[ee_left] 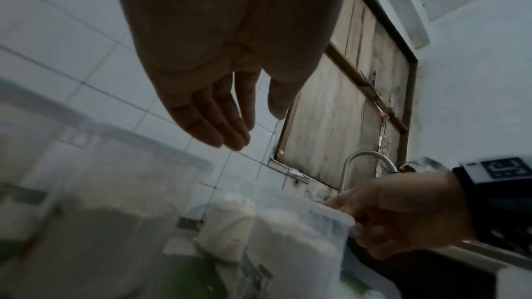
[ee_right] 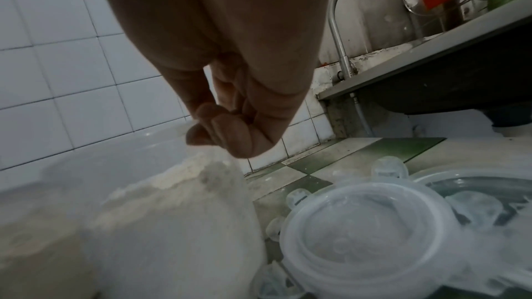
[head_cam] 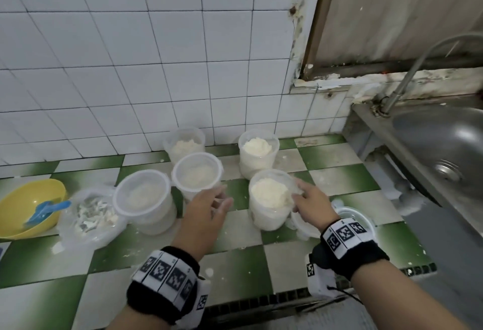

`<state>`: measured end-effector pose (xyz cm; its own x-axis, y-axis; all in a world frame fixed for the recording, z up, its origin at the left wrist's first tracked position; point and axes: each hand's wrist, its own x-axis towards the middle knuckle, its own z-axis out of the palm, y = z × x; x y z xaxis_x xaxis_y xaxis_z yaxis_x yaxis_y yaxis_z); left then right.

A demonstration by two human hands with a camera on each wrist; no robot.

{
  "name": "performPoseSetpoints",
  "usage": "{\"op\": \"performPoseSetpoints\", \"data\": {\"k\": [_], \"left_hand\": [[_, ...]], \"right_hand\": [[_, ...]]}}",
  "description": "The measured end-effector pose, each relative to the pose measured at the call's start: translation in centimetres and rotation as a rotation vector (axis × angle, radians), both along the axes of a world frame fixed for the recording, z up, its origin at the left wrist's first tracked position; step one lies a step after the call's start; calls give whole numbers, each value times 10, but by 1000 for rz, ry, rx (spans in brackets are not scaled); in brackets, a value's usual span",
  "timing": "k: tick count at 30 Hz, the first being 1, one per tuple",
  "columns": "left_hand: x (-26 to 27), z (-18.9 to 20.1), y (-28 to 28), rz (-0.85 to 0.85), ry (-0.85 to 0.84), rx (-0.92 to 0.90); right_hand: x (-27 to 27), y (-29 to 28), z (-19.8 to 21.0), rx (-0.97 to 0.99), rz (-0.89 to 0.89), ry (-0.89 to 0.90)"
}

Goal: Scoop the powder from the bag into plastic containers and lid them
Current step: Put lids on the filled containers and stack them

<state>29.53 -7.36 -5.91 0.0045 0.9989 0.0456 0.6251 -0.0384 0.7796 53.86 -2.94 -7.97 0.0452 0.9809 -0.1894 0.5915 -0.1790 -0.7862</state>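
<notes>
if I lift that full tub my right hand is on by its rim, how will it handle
Probably heavy for its size: the tub is heaped with powder above the rim. The thin clear wall may flex under the right hand pinching it, so that grip could slip. With no lid on, tilting would likely spill; the free left hand could support it.

I see five clear plastic containers (head_cam: 270, 199) of pale powder (head_cam: 269, 190) on the checkered floor — the two right ones heaped (unlidded), loose lids (head_cam: 350, 221) just beside them.
</notes>
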Motion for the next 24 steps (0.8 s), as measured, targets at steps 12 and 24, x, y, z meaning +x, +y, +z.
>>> {"op": "performPoseSetpoints", "data": {"k": [12, 24], "left_hand": [[51, -38, 18, -20, -23, -250], [54, -41, 15, 102, -139, -299]], "right_hand": [[30, -56, -33, -95, -93, 193], [94, -12, -84, -356, -362, -285]]}}
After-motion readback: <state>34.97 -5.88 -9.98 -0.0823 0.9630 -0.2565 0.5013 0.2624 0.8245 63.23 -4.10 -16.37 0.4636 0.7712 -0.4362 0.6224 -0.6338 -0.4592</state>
